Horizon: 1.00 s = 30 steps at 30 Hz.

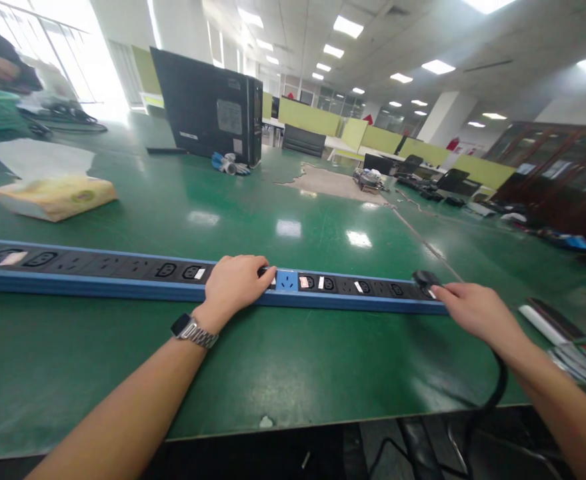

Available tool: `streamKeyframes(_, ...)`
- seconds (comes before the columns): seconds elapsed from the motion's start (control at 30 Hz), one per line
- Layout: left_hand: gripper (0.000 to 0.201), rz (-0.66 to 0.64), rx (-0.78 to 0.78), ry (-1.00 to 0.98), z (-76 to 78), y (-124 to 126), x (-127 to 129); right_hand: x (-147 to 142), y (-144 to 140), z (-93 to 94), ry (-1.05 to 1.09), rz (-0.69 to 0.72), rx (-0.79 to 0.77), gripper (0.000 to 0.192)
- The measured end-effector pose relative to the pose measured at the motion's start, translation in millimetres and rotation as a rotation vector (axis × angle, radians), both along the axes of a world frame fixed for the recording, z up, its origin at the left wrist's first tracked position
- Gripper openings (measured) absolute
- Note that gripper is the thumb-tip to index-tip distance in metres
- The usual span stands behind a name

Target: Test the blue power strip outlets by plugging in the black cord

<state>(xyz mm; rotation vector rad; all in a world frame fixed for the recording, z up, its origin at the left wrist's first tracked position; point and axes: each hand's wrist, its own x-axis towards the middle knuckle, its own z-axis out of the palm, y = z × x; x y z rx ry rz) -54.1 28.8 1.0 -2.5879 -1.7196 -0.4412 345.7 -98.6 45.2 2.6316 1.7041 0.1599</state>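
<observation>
A long blue and black power strip [147,270] with several sockets lies across the green table. My left hand [236,285], a metal-banded watch on its wrist, is wrapped over the strip beside a blue socket [287,281]. Some of that hand's fingers are hidden behind the strip. Over the strip's right end, my right hand [475,308] grips a black power plug [425,278]. From this hand a thick black cable [501,380] curves down past the table's front edge. Whether the plug touches the strip I cannot tell.
A tissue box [60,199] stands at the left, behind the strip. Farther back are a black computer case [207,110] and a pair of gloves [230,164]. Papers and a white roll [547,325] lie at the right. A person [3,57] is at the far left.
</observation>
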Motion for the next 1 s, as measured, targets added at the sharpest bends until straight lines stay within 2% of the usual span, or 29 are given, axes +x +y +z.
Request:
streamKeyframes(0.07,0.047,-0.006,0.012,-0.001,-0.6,0,0,-10,0,7.1,-0.004,-0.03,0.131,0.051)
streamKeyframes(0.1,0.047,-0.006,0.016,-0.001,-0.8,0,0,-17,1,9.0,0.019,-0.009,0.15,0.051)
streamKeyframes(0.23,0.045,0.005,0.006,-0.005,-0.8,1,0,-50,7,3.0,0.178,0.146,0.044,0.05)
streamKeyframes(0.33,0.045,-0.001,0.002,-0.003,-0.6,2,0,-73,13,-3.6,0.254,0.182,0.034,0.051)
streamKeyframes(0.43,0.046,-0.002,0.006,-0.003,-1.1,2,0,-97,20,-2.0,0.312,0.208,0.01,0.051)
streamKeyframes(0.6,0.045,-0.001,0.008,-0.005,-1.9,2,0,-126,34,4.6,0.225,0.221,-0.027,0.047)
streamKeyframes(0.8,0.044,0.001,0.021,-0.003,-1.0,1,1,-139,38,5.9,0.064,0.165,-0.116,0.044)
streamKeyframes(1.0,0.043,-0.013,0.026,-0.03,-2.2,0,1,-154,39,8.0,0.072,0.168,-0.19,0.041)
